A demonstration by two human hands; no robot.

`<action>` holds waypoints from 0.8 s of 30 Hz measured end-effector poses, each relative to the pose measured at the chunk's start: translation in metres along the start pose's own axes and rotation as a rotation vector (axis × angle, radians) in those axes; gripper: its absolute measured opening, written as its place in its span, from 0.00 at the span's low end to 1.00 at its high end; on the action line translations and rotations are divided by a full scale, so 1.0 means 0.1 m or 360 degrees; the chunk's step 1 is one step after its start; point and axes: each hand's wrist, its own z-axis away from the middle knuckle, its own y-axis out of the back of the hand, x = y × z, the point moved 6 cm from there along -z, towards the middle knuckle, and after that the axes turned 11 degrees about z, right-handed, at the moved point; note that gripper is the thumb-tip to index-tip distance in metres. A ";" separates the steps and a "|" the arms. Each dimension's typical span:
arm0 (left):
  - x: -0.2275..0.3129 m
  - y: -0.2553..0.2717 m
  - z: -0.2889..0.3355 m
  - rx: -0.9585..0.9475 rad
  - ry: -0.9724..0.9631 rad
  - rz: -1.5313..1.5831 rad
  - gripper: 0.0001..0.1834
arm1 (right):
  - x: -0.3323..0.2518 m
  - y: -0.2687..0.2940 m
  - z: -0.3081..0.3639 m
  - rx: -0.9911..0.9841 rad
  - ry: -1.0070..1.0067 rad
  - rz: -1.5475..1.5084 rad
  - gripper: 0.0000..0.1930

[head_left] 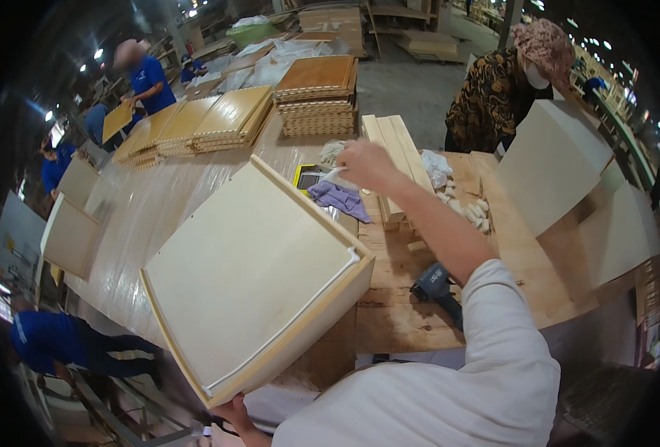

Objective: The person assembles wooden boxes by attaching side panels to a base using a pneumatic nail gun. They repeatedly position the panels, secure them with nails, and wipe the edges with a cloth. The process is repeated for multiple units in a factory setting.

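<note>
A shallow pale wooden box (248, 276), like a drawer with its panel face up, is tilted in front of me. A white bead of glue-like material (289, 328) runs along the inside of its near edge. My left hand (233, 412) grips the box's lower corner, with some fingers hidden beneath it. Past the far corner, my right hand (371, 165) is closed above a purple cloth (339, 200). Something whitish shows at its fingertips, too small to name. Beside the cloth lies a yellow-edged dark item (308, 177). Below my right forearm rests a dark nail gun (434, 287).
Wooden strips (397, 160) and small pale blocks (473, 212) lie to the right. Stacked panels (319, 97) stand at the back. A co-worker (505, 89) in a patterned top is near pale boxes (550, 164) at right; people in blue work at left.
</note>
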 end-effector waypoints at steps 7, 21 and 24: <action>-0.01 0.26 -0.05 0.0189 -0.0058 -0.0251 0.39 | 0.16 -1.52 0.20 0.0044 -0.0858 -0.0981 0.10; -0.12 0.20 0.04 0.0088 0.0262 -0.0082 0.26 | 0.71 -0.71 0.91 -0.0642 -0.0758 0.0337 0.37; -0.16 0.31 0.09 0.0140 0.0360 0.0001 0.25 | 0.59 -0.79 0.80 -0.0723 -0.0653 0.0372 0.28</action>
